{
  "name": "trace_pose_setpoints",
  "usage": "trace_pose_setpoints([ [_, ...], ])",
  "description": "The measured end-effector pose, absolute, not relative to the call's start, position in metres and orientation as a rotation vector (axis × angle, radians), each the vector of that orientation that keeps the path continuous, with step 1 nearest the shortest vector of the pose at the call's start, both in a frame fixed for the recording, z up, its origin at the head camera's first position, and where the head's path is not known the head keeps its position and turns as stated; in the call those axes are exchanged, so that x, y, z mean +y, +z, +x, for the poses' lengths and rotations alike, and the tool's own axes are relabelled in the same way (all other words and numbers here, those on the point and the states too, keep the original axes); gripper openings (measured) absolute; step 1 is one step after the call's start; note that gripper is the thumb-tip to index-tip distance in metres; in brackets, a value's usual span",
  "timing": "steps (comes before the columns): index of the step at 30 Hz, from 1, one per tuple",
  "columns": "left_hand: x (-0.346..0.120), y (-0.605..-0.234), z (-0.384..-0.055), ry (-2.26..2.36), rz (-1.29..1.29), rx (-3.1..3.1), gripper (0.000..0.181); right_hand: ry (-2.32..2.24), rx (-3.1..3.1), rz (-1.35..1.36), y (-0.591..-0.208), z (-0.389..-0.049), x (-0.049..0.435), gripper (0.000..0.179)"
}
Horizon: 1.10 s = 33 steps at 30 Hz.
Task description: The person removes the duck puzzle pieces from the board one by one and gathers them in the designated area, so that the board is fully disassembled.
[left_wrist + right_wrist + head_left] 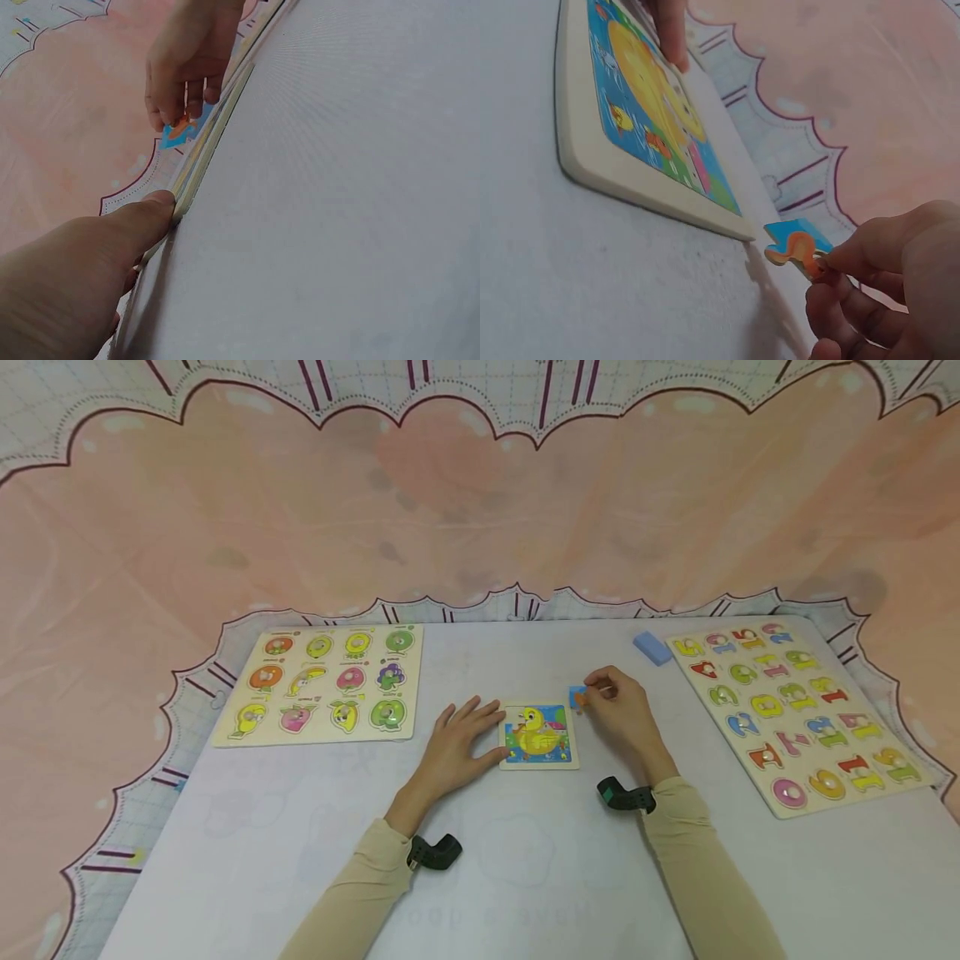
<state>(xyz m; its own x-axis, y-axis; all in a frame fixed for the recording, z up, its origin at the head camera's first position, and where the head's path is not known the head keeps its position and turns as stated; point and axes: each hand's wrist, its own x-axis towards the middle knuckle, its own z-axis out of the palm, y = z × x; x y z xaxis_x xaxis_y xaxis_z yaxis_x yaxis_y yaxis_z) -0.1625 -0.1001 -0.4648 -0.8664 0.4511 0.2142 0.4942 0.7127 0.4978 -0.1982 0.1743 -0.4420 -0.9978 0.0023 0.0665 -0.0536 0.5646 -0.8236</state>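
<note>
A square duck jigsaw puzzle (pixel 538 739) lies flat on the table, its yellow duck picture set in a pale wooden frame. My left hand (pixel 459 747) has its fingers spread and straight at the puzzle's left side. In the left wrist view, the thumb (pixel 146 217) rests on the frame's edge. Just beyond the puzzle's upper right corner, my right hand (pixel 624 718) pinches a small blue and orange puzzle piece (pixel 799 244) between thumb and fingers. The right wrist view shows the piece held above the table, apart from the frame.
A fruit puzzle board (pixel 408 693) lies to the left. On the right is a number puzzle board (pixel 738 718), tilted at an angle. A blue block (pixel 652 648) sits near the table's (pixel 525 860) back edge. Patterned cloth (pixel 480 518) hangs behind.
</note>
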Motion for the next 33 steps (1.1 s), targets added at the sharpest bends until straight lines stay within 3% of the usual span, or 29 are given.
trace_pose_setpoints([
  [33, -0.103, -0.468, -0.162, -0.832, -0.812, -2.800, 0.056, 1.214, -2.889, 0.091, -0.445, -0.201, 0.187, 0.020],
])
